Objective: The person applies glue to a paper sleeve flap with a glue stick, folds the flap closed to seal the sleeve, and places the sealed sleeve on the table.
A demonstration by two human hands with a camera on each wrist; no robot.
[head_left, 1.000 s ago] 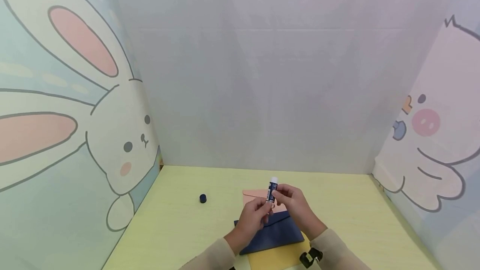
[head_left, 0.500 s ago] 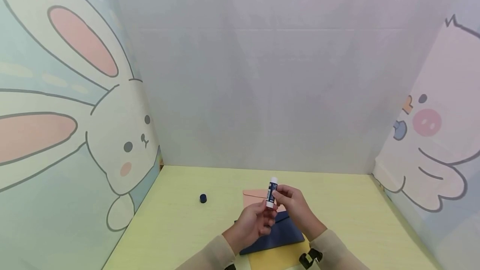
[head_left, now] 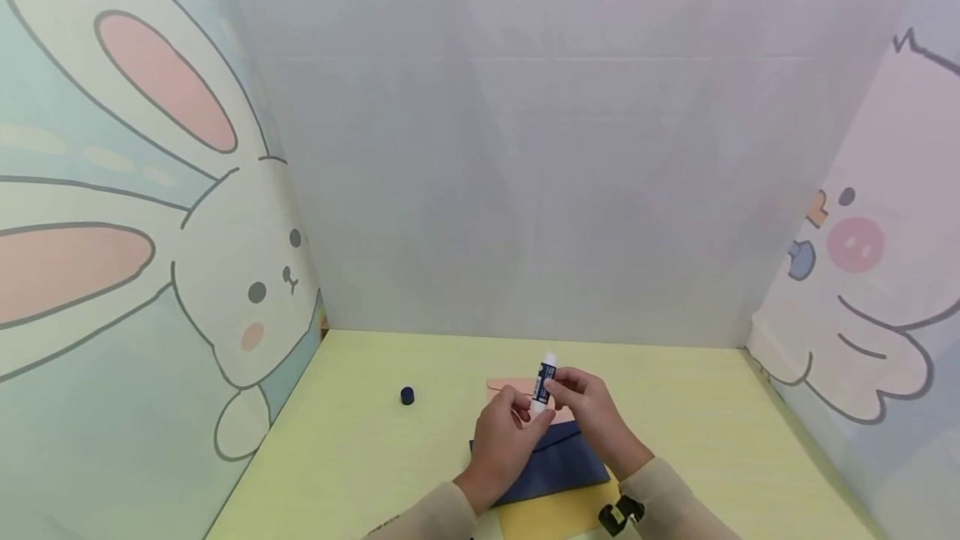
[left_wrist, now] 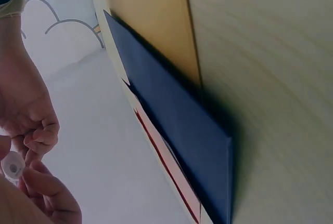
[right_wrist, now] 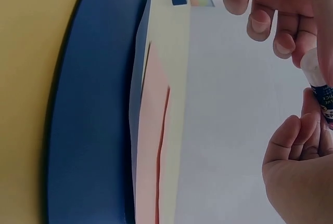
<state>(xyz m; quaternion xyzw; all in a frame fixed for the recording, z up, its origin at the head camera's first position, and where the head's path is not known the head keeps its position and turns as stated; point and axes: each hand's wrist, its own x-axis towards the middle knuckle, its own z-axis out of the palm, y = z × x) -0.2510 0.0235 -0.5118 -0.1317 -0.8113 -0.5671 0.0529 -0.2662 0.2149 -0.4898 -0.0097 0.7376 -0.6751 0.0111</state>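
Observation:
A glue stick (head_left: pixel 543 382) with a dark blue label and white ends stands slightly tilted above the envelopes, its cap off. My right hand (head_left: pixel 600 423) pinches its labelled barrel between thumb and fingers. At the lower white end, my left hand (head_left: pixel 504 444) grips with thumb and fingertips. The left wrist view looks at the round white base (left_wrist: pixel 13 165) between the fingers. Below the hands lie a dark blue envelope (head_left: pixel 558 469), a pink envelope (head_left: pixel 504 387) behind it and a yellow envelope (head_left: pixel 555 515) partly covered by the blue one.
The small dark blue cap (head_left: pixel 407 396) rests on the pale yellow table (head_left: pixel 360 457), left of the envelopes. A grey backdrop (head_left: pixel 525 190) rises behind the table. Side panels show a cartoon rabbit (head_left: pixel 240 307) and a pink-nosed cartoon animal (head_left: pixel 885 273).
My left fingers loosened from the glue stick's base half a second ago and now hold it again, the hand turned with the thumb lower. The right hand keeps its hold.

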